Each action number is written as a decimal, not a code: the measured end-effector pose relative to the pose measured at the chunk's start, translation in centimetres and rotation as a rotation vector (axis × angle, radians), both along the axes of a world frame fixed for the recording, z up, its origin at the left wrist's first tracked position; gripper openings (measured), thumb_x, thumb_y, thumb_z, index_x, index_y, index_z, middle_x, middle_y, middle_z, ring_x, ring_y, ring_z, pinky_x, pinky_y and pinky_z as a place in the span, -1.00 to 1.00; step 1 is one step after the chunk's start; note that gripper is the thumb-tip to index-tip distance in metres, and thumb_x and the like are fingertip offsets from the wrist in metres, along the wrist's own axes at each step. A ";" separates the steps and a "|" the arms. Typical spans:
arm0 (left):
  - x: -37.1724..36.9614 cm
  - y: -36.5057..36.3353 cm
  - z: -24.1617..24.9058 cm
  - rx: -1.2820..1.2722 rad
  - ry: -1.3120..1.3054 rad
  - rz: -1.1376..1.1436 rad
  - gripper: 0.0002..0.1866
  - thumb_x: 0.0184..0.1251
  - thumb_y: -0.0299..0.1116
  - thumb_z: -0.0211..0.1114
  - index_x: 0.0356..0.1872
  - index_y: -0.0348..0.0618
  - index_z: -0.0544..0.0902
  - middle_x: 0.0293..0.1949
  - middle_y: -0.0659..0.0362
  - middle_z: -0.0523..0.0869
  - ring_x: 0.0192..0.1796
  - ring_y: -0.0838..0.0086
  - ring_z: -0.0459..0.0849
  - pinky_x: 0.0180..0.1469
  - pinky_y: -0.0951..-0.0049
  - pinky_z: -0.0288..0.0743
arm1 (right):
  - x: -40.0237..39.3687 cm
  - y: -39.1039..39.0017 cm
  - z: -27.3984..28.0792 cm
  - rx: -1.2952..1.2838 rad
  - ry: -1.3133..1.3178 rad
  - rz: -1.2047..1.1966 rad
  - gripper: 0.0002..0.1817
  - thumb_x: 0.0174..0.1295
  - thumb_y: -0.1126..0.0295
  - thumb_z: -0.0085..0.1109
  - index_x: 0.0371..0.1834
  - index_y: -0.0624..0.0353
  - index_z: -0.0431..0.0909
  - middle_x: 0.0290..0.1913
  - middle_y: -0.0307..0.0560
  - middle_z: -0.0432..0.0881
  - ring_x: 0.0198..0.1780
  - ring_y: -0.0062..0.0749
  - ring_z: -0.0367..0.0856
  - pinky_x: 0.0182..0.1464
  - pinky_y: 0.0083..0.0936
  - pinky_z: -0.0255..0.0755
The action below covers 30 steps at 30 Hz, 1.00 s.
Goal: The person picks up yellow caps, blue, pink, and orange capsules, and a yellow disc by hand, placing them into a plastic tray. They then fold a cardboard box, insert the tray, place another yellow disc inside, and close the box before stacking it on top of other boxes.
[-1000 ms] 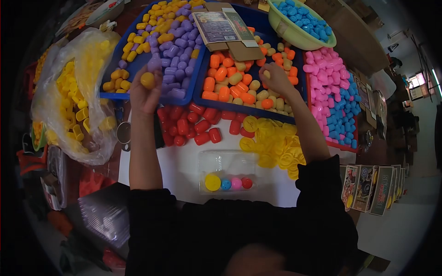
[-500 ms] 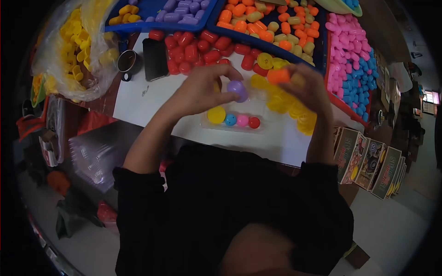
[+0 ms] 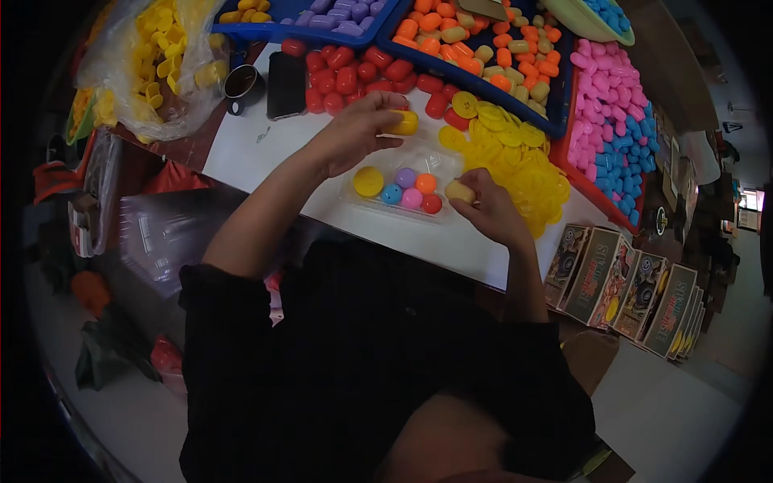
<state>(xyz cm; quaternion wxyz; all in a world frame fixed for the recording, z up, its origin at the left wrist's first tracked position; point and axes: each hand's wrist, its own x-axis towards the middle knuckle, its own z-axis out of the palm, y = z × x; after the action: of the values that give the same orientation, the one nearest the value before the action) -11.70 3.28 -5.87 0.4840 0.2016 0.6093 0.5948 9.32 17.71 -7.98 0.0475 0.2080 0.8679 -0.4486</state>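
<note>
My left hand [image 3: 358, 135] pinches a yellow capsule [image 3: 405, 123] above the far-left side of a clear plastic tray [image 3: 441, 153]. At the tray's right edge, a tan capsule [image 3: 460, 191] is between the fingers of my right hand [image 3: 487, 206]. Inside the tray lie a yellow disc [image 3: 368, 182] at the left and purple [image 3: 405, 179], orange [image 3: 425, 184], blue [image 3: 391, 193], pink [image 3: 411, 198] and red [image 3: 431, 204] pieces, grouped in two rows.
Red capsules [image 3: 346, 79] and yellow discs [image 3: 515, 161] lie on the white table [image 3: 322, 200]. Behind are blue trays [image 3: 386, 40], a phone [image 3: 287, 84] and a cup [image 3: 242, 84]. A red tray [image 3: 592, 191] and printed boxes [image 3: 600, 278] stand right.
The purple and orange pieces, held before, now lie in the clear tray. My left hand has moved up and left with the yellow capsule; my right hand has come down to the tray.
</note>
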 end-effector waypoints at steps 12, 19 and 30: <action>1.6 1.7 -3.3 0.050 1.129 -0.490 -0.64 -0.10 -0.44 0.41 -0.19 -0.24 0.59 -0.19 0.05 0.55 -0.13 0.17 0.57 -0.08 0.34 0.48 | 1.6 -5.2 -3.3 0.033 0.136 -0.255 -0.34 0.05 0.44 0.33 0.25 0.29 0.30 0.00 -0.04 0.32 -0.10 -0.46 0.47 -0.14 -0.57 0.51; 0.0 0.8 -3.2 -0.002 1.057 -0.512 -0.80 0.04 -0.48 0.32 -0.27 -0.27 0.62 -0.25 0.07 0.55 -0.18 0.25 0.57 -0.14 0.37 0.48 | -0.2 -5.3 -3.9 -0.216 0.319 -0.478 -0.48 0.15 0.47 0.23 0.18 0.38 0.34 -0.03 -0.01 0.41 -0.14 -0.49 0.50 -0.10 -0.57 0.53; -3.8 -2.1 -2.0 -0.083 1.029 -0.210 -0.83 0.19 -0.33 0.26 -0.28 -0.19 0.65 -0.24 0.05 0.58 -0.14 0.22 0.57 -0.09 0.29 0.46 | 2.8 -7.0 -7.1 -0.133 0.263 -0.304 -0.07 -0.21 0.37 0.52 0.29 0.23 0.17 0.24 0.00 0.22 0.14 -0.27 0.40 0.05 -0.43 0.47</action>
<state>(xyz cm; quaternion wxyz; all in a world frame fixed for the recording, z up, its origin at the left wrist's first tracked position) -15.46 1.22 -7.84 0.1870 0.5083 0.7678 0.3424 12.08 10.72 -15.04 -0.1209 0.2723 0.7939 -0.5301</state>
